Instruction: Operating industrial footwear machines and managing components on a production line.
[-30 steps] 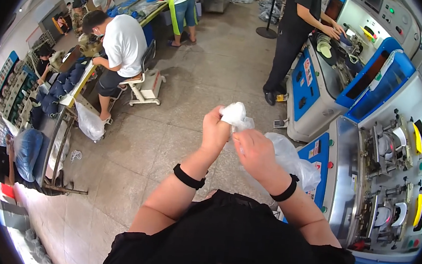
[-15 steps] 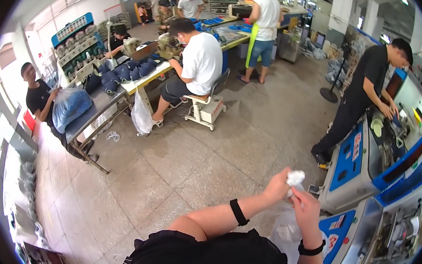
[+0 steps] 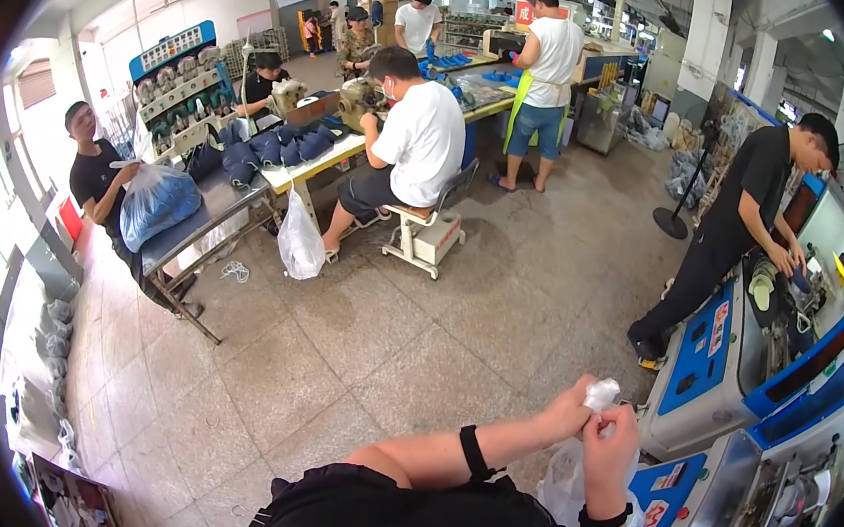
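A clear plastic bag (image 3: 559,484) hangs in front of me at the right, partly hidden behind my right wrist. Its gathered top (image 3: 601,394) sticks up as a white bunch between my hands. My left hand (image 3: 568,409) reaches across from the left and is closed around the gathered plastic. Close below and to its right, my right hand (image 3: 611,443) pinches the bag's neck with bent fingers. The two hands nearly touch. What the bag holds cannot be made out.
At my right stand blue-and-grey machines (image 3: 700,353), with a person in black (image 3: 748,207) bent over one. Ahead, a seated person in white (image 3: 420,143) works at a long table (image 3: 326,160) bearing dark blue pieces. Far left, another person holds a bag of blue material (image 3: 161,209).
The whole view has shifted, so the room sits lower in the picture. Both my hands also appear lower, still together on the bag's neck.
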A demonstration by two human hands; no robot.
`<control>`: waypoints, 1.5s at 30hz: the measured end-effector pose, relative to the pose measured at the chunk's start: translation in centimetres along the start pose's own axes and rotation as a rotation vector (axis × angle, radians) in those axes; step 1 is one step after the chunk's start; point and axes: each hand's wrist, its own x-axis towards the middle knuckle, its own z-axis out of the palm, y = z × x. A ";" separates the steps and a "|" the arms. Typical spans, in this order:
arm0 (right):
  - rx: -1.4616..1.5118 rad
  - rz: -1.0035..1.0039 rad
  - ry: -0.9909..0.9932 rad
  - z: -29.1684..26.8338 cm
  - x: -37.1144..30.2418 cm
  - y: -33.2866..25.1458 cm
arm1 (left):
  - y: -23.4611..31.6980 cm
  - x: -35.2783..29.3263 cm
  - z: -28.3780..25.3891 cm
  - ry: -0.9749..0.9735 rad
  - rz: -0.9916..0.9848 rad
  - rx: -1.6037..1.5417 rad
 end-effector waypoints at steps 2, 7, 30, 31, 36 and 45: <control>-0.016 0.038 0.035 0.1 -0.2 -0.2 | 0.8 -0.4 0.4 -0.016 -0.043 -0.055; 0.054 0.108 0.088 -0.4 -0.4 -1.3 | 1.0 -1.6 0.8 -0.023 -0.101 -0.178; 0.083 0.015 -0.076 -3.1 -3.0 -0.9 | 0.1 -2.9 -0.2 -0.274 -0.128 0.036; 0.022 0.011 -0.051 -3.0 -2.9 -1.2 | 0.2 -2.8 0.1 -0.275 -0.129 0.037; -0.052 -0.027 -0.015 -2.6 -3.4 -1.1 | 0.7 -3.0 0.8 -0.252 -0.163 0.100; 0.035 0.001 -0.129 -4.0 -2.9 -2.9 | 0.5 -4.2 -2.1 -0.618 -0.325 -0.479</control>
